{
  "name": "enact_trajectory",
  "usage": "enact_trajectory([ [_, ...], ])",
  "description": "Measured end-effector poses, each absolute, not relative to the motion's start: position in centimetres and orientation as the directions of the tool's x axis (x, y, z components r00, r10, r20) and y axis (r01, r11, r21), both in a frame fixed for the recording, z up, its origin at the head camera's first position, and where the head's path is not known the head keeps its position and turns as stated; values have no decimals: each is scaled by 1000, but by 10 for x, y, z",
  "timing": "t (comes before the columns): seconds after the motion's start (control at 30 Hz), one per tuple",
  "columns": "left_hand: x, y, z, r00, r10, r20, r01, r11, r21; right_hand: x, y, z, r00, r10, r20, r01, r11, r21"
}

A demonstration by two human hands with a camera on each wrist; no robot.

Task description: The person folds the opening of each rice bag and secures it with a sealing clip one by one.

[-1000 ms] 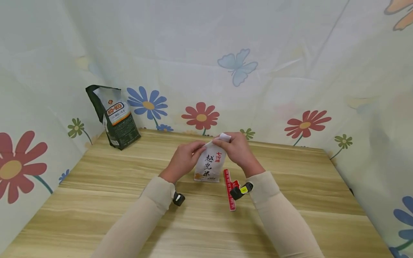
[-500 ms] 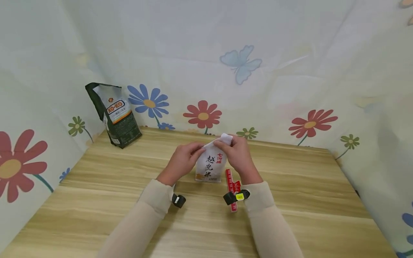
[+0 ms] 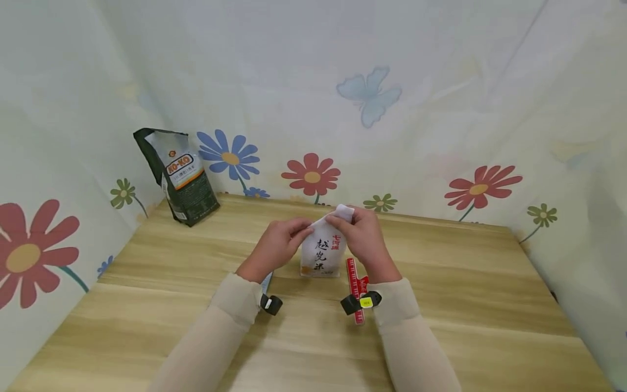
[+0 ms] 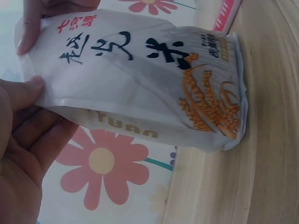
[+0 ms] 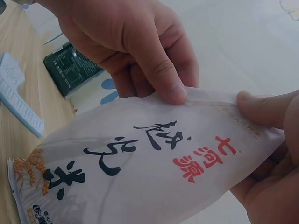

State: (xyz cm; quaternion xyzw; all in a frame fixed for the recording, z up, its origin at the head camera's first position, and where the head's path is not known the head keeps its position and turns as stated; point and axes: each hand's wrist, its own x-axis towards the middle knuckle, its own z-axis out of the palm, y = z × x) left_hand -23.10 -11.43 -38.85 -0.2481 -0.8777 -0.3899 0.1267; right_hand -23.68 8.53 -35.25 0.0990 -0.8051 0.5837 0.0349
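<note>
A small white rice bag [image 3: 323,250] with black and red characters stands upright at the middle of the table. My left hand [image 3: 276,242] pinches its top edge at the left between thumb and fingers. At the right end of that edge, my right hand [image 3: 364,239] pinches the bag too, thumb in front. The top looks folded over in the right wrist view, and orange grain ears are printed near the base. A red sealing clip [image 3: 352,272] lies beside the bag, partly under my right wrist. Mostly hidden by my left wrist is a light blue clip [image 5: 21,98].
A dark green KO-KO bag [image 3: 193,196] stands at the back left corner of the wooden table [image 3: 441,283]. Behind the table hangs a flowered cloth [image 3: 274,109], which also runs along both sides. Each wrist wears a small black camera.
My right wrist has lowered and turned inward a little. Both hands keep their pinch on the bag's top. The head view has shifted slightly, and a bit of the blue clip now shows.
</note>
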Motion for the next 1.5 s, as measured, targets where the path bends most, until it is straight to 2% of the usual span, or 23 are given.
enact_trajectory([
  [0.23,-222,-111,-400,-838,314,447,543,567,619,-230,85,-363,-981,-115,153,-182,306,-934],
  [0.47,-224,-116,-386,-869,333,366,494,550,674,-234,87,-359,-975,-123,185,-213,285,-935],
  [0.6,-224,-127,-375,-891,360,276,447,587,675,-237,87,-356,-974,-129,186,-217,289,-932],
  [0.8,-224,-148,-358,-923,368,115,357,705,613,-239,86,-352,-977,-130,170,-203,303,-931],
  [1.0,-222,-166,-355,-943,319,-94,215,801,559,-236,87,-355,-980,-121,159,-189,304,-934],
  [1.23,-226,-180,-364,-947,255,-195,137,869,475,-237,91,-358,-981,-123,148,-178,294,-939],
  [1.5,-224,-190,-375,-928,163,-334,-21,873,487,-236,89,-356,-981,-129,144,-177,299,-938],
])
